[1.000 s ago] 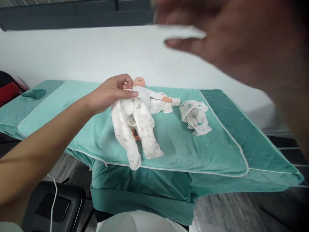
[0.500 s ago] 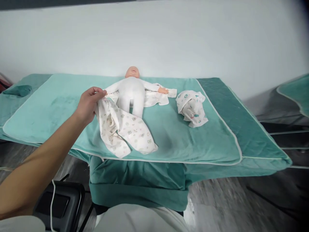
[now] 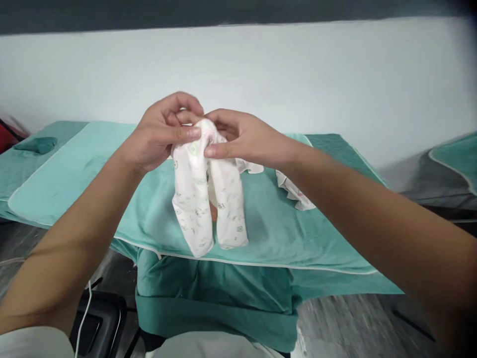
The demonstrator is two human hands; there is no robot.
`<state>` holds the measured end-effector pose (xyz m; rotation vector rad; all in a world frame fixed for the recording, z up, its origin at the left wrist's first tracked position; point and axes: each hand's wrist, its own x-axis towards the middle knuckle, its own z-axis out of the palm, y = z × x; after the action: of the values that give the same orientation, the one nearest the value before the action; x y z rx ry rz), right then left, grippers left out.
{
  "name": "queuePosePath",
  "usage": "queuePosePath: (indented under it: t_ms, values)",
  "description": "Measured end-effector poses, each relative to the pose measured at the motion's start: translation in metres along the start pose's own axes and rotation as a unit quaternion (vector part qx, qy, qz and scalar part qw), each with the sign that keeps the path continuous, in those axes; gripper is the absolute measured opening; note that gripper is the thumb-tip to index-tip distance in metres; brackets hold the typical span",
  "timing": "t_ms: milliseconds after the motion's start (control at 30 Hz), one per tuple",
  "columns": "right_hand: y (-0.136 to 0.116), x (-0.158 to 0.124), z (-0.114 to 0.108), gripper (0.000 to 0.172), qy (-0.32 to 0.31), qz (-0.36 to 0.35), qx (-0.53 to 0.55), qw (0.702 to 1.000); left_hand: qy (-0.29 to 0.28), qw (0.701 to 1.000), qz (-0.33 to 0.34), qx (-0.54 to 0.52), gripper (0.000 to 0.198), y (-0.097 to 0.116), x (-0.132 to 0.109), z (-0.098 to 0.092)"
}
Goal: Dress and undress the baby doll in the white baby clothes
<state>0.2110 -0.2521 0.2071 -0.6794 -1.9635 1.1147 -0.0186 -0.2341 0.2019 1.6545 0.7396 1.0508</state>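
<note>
Both my hands hold up a small pair of white printed baby pants (image 3: 231, 209) by the waist, the two legs hanging down toward me. My left hand (image 3: 158, 132) pinches the waistband between thumb and fingers. Close beside it, my right hand (image 3: 253, 136) grips the same band with its thumb in front. The baby doll behind is mostly hidden by the pants and hands; a skin-coloured bit of it (image 3: 213, 212) shows between the pant legs. To the right of the pants, part of a white garment (image 3: 251, 166) lies on the mat.
A crumpled white printed cloth (image 3: 296, 191) is partly covered by my right forearm. The light green mat (image 3: 82, 184) lies on a darker green covered bed (image 3: 335, 149) against a white wall. Below left stand a black stool (image 3: 100, 323) and a white cable (image 3: 82, 318).
My right hand has come into view and taken hold of the pants' waist. The left hand has brought the pants up and to the right, over the doll.
</note>
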Motion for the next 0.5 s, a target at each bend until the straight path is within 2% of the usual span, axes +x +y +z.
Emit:
queuePosePath:
  t_ms: [67, 133, 200, 267, 300, 333, 400, 467, 500]
  values:
    - [0.004, 0.006, -0.003, 0.044, -0.012, 0.046, -0.025, 0.999, 0.028, 0.999, 0.035, 0.019, 0.03, 0.011, 0.004, -0.002]
    - [-0.003, 0.005, -0.014, 0.043, -0.003, 0.049, -0.039, 0.998, 0.04, 0.997, 0.065, 0.034, 0.03, 0.018, 0.004, -0.01]
    - [-0.014, 0.001, -0.029, 0.043, 0.021, 0.026, -0.034, 0.999, 0.005, 0.995, 0.028, 0.092, 0.03, 0.025, 0.0, -0.02]
    - [-0.02, -0.004, -0.039, 0.043, 0.027, 0.014, -0.008, 0.999, -0.061, 0.979, -0.056, 0.187, 0.027, 0.032, -0.004, -0.027]
    - [-0.02, -0.006, -0.041, 0.042, 0.013, 0.018, 0.008, 1.0, -0.076, 0.969, -0.076, 0.223, 0.024, 0.034, -0.005, -0.029]
    - [-0.018, -0.006, -0.041, 0.041, -0.012, 0.029, 0.023, 0.999, -0.065, 0.966, -0.061, 0.241, 0.021, 0.036, -0.005, -0.029]
    - [-0.01, -0.003, -0.033, 0.037, -0.075, 0.058, 0.044, 0.995, 0.038, 0.971, 0.065, 0.228, 0.019, 0.035, 0.0, -0.027]
    - [-0.003, 0.005, -0.019, 0.036, -0.109, 0.06, 0.069, 0.99, 0.183, 0.939, 0.206, 0.207, 0.027, 0.03, 0.007, -0.022]
    - [-0.002, 0.011, -0.012, 0.039, -0.107, 0.044, 0.087, 0.99, 0.242, 0.918, 0.24, 0.202, 0.029, 0.026, 0.01, -0.018]
